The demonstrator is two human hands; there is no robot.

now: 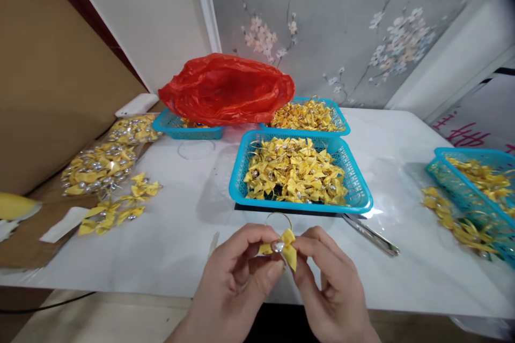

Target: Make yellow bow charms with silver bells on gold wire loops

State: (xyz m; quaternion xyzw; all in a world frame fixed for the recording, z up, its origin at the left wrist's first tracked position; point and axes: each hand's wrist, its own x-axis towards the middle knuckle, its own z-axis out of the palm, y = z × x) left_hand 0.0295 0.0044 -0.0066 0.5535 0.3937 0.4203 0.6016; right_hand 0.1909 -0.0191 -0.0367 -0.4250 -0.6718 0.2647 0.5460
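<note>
A yellow ribbon bow (288, 249) with a shiny silver ball at its middle and a thin gold loop above it is between my two hands, close to the table's front edge. My left hand (237, 273) pinches the bow's left side, thumb near the silver ball. On the other side, my right hand (332, 273) grips the right ribbon tail between thumb and fingers. Just beyond them, a blue plastic basket (237, 185) holds a heap of similar yellow bows (295, 169). Silver scissors or tweezers (372, 234) lie right of my hands, partly under the basket.
A red plastic bag (225, 91) rests over blue baskets at the back. Clear bags of bows (98, 169) and loose bows (115, 211) lie left, beside a cardboard box (52, 64). Another blue basket (462, 187) stands at the right edge, with bows (454, 220) beside it.
</note>
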